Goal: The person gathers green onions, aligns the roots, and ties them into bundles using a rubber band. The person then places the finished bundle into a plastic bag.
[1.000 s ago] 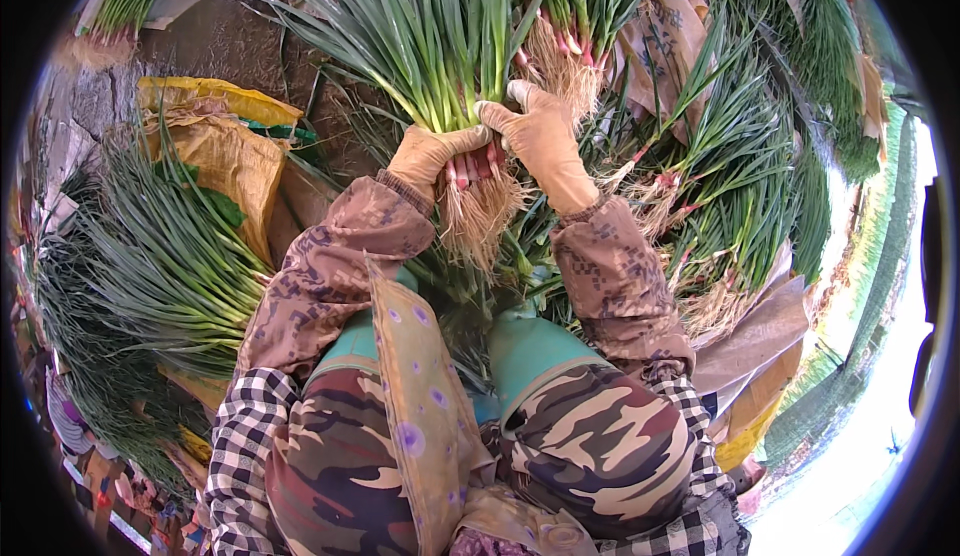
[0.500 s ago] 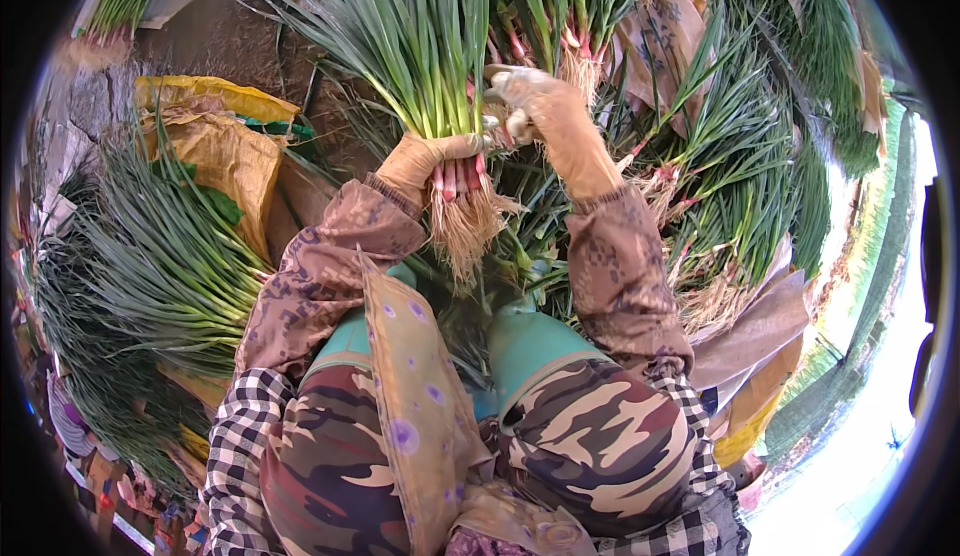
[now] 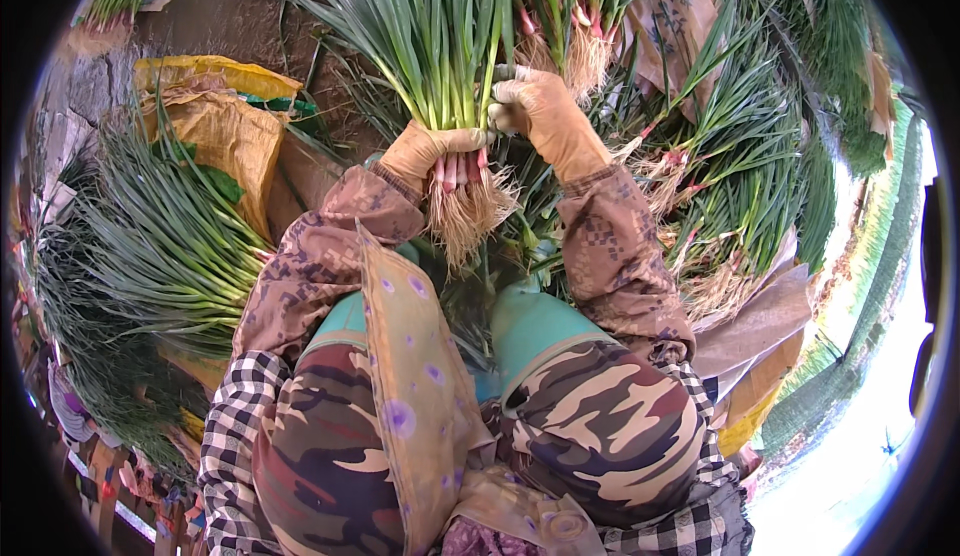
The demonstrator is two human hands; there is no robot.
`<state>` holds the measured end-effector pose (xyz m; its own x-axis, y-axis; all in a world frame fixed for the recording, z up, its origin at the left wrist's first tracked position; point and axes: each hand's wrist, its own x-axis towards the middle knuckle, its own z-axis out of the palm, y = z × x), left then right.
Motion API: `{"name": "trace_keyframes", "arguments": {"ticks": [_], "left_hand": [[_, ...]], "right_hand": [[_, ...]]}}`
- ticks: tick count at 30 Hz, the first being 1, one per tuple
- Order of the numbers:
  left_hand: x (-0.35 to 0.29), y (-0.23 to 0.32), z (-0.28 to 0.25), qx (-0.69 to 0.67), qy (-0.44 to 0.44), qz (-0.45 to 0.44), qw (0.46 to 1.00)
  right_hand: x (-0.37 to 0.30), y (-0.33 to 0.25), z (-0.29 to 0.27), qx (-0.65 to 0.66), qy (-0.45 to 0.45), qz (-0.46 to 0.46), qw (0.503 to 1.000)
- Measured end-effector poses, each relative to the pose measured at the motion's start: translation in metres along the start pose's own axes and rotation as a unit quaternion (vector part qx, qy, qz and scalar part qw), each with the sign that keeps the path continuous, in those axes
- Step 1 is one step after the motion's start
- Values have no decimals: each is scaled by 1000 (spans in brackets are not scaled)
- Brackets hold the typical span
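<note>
My left hand, in a tan glove, is closed around the lower stems of a bunch of green garlic. The bunch stands upright, with long green leaves above, pinkish-red bases below my fist and pale roots hanging down. My right hand, also gloved and dirty at the fingertips, has its fingers curled against the right edge of the bunch, closed on the outer stalks just above my left fingers. Its palm side is hidden. Just beyond the right hand stands another group of green garlic with reddish bases and thick roots.
Loose green garlic lies to my right, roots toward me. A large heap is on my left beside a crumpled yellow-brown sack. Brown sacking lies by my right knee. My camouflage-covered knees flank the near middle.
My right hand has shifted slightly left and closer to the bunch; a red-based stalk by its fingers now sits against the others. My left hand keeps its hold.
</note>
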<state>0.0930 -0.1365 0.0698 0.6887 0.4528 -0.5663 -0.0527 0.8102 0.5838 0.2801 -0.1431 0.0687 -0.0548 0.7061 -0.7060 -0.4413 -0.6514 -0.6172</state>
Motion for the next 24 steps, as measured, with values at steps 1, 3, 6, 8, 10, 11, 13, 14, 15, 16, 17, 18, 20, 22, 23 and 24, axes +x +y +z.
{"name": "trace_keyframes", "arguments": {"ticks": [1, 3, 6, 8, 10, 11, 13, 14, 15, 16, 17, 18, 20, 22, 23, 24], "left_hand": [[3, -6, -2, -31, 7, 12, 999], [7, -16, -3, -58, 9, 23, 998], [7, -11, 0, -41, -8, 17, 999], [10, -8, -1, -37, -41, 1, 998], [0, -8, -1, -55, -5, 54, 997], [1, -11, 0, -62, -3, 74, 995], [0, -8, 2, -48, 21, 50, 997], [-1, -8, 2, -46, 32, 36, 998], [-1, -7, 2, -42, 45, 23, 998], [-2, -5, 3, -38, 59, 11, 997], [-3, -3, 4, -25, 83, -5, 996], [2, -6, 6, -33, 82, -16, 996], [14, -12, 12, -48, 78, -38, 995], [-1, 2, 1, -17, 129, -13, 991], [-2, 0, -6, -18, 127, -2, 992], [-2, -3, -11, -21, 123, 8, 992]], "right_hand": [[-7, -7, 1, -23, -22, 16, 999], [-7, -2, -5, -27, -52, 24, 998], [-7, -2, -7, -25, -59, 18, 998], [-3, 1, -14, -52, -42, 13, 998], [-10, -6, 13, -89, -20, -3, 996], [-13, -7, 19, -107, -1, -15, 994], [-19, -3, 20, -123, 20, -41, 991], [-20, 2, 20, -129, 39, -63, 989], [-20, 5, 23, -134, 57, -85, 986], [-22, 8, 26, -139, 74, -108, 982], [-26, 10, 29, -132, 98, -112, 980], [-29, 14, 23, -176, 120, -135, 968], [-40, 20, 11, -235, 161, -187, 940], [-56, 10, 8, -33, 122, -166, 978], [-59, 5, -8, 70, 129, -199, 969], [-63, -1, -23, 170, 137, -230, 949]]}}
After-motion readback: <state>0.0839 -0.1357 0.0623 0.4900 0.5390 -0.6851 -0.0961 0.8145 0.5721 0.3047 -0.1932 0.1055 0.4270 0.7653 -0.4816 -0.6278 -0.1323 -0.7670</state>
